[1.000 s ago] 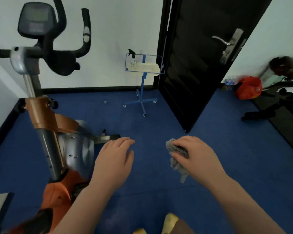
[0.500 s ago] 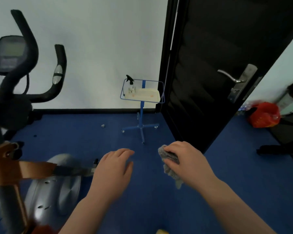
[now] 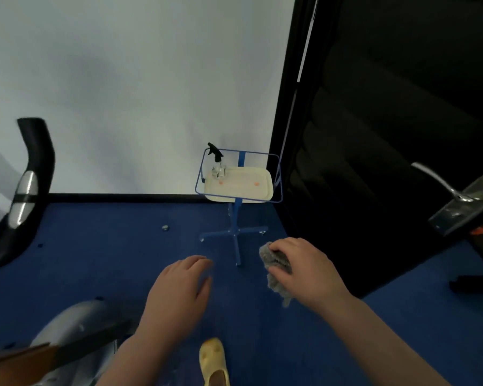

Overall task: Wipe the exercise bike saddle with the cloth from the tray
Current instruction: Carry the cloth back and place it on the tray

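My right hand [image 3: 307,270] grips a crumpled grey cloth [image 3: 275,270], part of which hangs below my fingers. My left hand [image 3: 179,291] hovers beside it, palm down, fingers loosely together and holding nothing. Ahead by the wall stands a cream tray [image 3: 241,186] in a blue wire stand [image 3: 236,227], with a spray bottle [image 3: 217,162] at its left end. Only parts of the exercise bike show: a black handlebar [image 3: 25,190] at the left and its grey housing [image 3: 75,327] at the lower left. The saddle is out of view.
Blue carpet [image 3: 109,260] covers the floor. A black door [image 3: 388,135] with a silver handle [image 3: 441,181] stands open at the right. My yellow shoe [image 3: 213,360] shows at the bottom. A small bolt [image 3: 165,227] lies on the carpet near the stand.
The view has swung right and closer to the tray stand. The bike has slid off to the left edge. Both hands keep their pose, the right still holding the cloth.
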`<move>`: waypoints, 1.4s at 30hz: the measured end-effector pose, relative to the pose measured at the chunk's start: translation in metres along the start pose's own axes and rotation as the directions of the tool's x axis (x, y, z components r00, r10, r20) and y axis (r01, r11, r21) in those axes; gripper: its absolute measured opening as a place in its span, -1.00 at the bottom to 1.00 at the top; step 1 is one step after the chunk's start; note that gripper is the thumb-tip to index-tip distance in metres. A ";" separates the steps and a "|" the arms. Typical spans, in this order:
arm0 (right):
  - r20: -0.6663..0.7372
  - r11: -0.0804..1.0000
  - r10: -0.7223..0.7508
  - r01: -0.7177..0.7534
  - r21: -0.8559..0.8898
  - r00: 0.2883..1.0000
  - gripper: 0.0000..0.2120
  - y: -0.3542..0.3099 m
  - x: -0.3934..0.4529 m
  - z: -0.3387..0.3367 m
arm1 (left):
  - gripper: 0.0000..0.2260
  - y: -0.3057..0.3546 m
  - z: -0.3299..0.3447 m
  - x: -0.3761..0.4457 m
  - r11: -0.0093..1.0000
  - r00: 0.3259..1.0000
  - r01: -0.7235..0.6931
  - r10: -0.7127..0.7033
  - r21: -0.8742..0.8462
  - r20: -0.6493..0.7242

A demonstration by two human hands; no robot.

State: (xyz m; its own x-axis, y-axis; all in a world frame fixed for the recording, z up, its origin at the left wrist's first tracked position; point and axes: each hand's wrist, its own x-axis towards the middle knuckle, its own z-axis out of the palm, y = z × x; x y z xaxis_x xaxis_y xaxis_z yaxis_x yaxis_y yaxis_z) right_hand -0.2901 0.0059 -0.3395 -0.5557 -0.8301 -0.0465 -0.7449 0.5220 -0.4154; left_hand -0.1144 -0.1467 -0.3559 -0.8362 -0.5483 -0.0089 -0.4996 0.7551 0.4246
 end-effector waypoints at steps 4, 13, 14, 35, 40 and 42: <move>-0.003 0.998 0.047 -0.047 0.031 0.999 -0.78 0.006 0.059 -0.004 | -0.76 -0.018 -0.016 0.073 0.998 0.998 -0.062 0.062 0.013 -0.024; -0.041 0.992 0.112 -0.109 0.067 0.993 -0.75 0.036 0.177 -0.020 | -0.74 -0.026 -0.013 0.209 0.993 0.993 -0.114 0.115 -0.028 0.034; -0.042 0.991 0.116 -0.113 0.069 0.992 -0.75 0.043 0.191 -0.019 | -0.74 -0.025 -0.008 0.223 0.993 0.993 -0.113 0.114 -0.036 0.038; 0.209 0.984 0.105 -0.132 0.122 0.972 -0.78 0.191 0.445 0.100 | -0.68 -0.065 0.148 0.475 0.927 0.891 0.357 -0.302 -0.112 0.339; 0.258 0.980 0.137 -0.168 0.105 0.956 -0.81 0.211 0.482 0.149 | -0.68 -0.087 0.182 0.490 0.894 0.839 0.438 -0.368 -0.094 0.401; 0.289 0.978 0.153 -0.186 0.092 0.945 -0.81 0.217 0.494 0.165 | -0.68 -0.093 0.190 0.491 0.888 0.828 0.451 -0.381 -0.085 0.411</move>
State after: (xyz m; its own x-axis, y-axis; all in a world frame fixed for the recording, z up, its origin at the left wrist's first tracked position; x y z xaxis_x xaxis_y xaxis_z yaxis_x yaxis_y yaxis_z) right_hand -0.6652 -0.3237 -0.6024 -0.5325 -0.7614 -0.3698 -0.5915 0.6472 -0.4810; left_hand -0.5216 -0.4181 -0.5713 -0.5948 -0.5939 -0.5417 -0.8020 0.3927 0.4501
